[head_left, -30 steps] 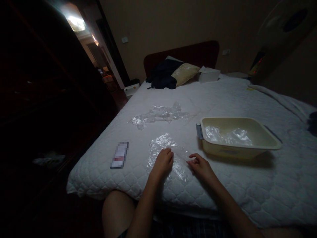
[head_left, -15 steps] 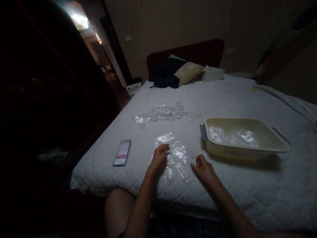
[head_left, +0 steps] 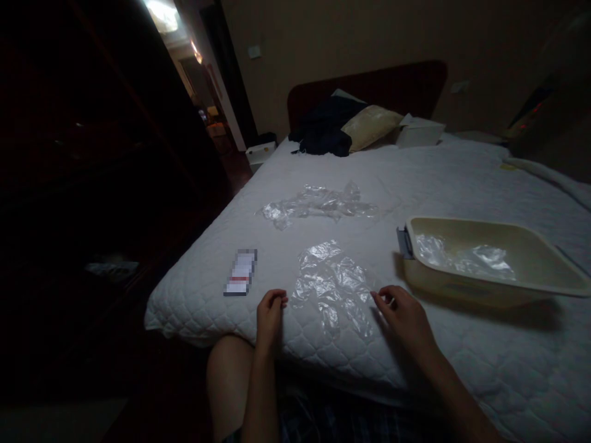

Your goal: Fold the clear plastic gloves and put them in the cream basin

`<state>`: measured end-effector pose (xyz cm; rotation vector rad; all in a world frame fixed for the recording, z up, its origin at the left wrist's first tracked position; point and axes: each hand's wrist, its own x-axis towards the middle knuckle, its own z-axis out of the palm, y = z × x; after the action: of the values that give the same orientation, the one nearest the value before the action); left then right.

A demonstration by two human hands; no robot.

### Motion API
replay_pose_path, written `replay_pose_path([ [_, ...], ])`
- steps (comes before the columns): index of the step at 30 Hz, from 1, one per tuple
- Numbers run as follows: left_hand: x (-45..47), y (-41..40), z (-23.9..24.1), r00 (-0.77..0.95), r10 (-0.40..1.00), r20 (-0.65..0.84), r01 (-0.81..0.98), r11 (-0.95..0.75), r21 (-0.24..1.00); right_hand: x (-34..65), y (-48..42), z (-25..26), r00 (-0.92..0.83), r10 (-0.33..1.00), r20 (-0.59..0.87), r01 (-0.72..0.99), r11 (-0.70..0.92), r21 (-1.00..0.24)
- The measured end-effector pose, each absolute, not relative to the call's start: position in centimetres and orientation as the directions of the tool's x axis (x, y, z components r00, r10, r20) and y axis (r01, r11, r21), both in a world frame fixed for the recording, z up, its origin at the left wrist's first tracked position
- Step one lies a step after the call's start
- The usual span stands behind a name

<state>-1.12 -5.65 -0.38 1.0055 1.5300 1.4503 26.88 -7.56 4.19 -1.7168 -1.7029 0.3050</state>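
Note:
A clear plastic bag (head_left: 335,286) lies spread flat on the white quilted bed (head_left: 415,184) near its front edge. My left hand (head_left: 270,314) is at the bag's left edge, fingers curled in a pinch on the plastic. My right hand (head_left: 406,314) pinches the bag's right edge. Farther back lies a crumpled heap of clear plastic bags (head_left: 318,206). A beige plastic basin (head_left: 530,261) to the right holds more clear plastic (head_left: 462,255).
A small flat packet (head_left: 241,280) lies on the bed left of the bag. Dark clothes (head_left: 321,126), a pillow (head_left: 372,126) and a white box (head_left: 420,132) sit at the headboard. Dark furniture stands to the left; my knee (head_left: 226,381) is below the bed edge.
My hands have moved apart from on top of the bag to its two side edges, and the bag now lies spread flatter. The view has shifted left.

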Motion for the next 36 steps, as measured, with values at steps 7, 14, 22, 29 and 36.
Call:
replay_pose_path([
  [7,-2.0,-5.5,-1.3,-0.312,0.949,-0.056,-0.021,0.052,0.998,18.5,-6.6,4.9,-0.502,0.795,0.342,0.718,0.603,-0.347],
  [14,-1.7,-5.9,-1.8,-0.289,0.949,0.124,0.121,-0.092,0.988,13.7,-5.5,2.8,-0.735,0.607,0.301,0.630,0.776,-0.026],
  [22,-1.7,-6.1,-1.2,-0.276,0.952,0.131,0.135,-0.097,0.986,13.2,-5.1,2.8,-0.685,0.689,0.237,0.687,0.719,-0.106],
  [29,-1.5,-6.3,-1.3,-0.209,0.938,0.277,0.290,-0.211,0.934,14.1,-5.5,3.8,-0.504,0.843,0.190,0.539,0.479,-0.693],
  [36,-0.7,-6.4,-0.7,-0.077,0.953,0.294,0.552,-0.205,0.808,14.9,-4.2,4.2,-0.451,0.888,0.087,0.262,0.225,-0.939],
])
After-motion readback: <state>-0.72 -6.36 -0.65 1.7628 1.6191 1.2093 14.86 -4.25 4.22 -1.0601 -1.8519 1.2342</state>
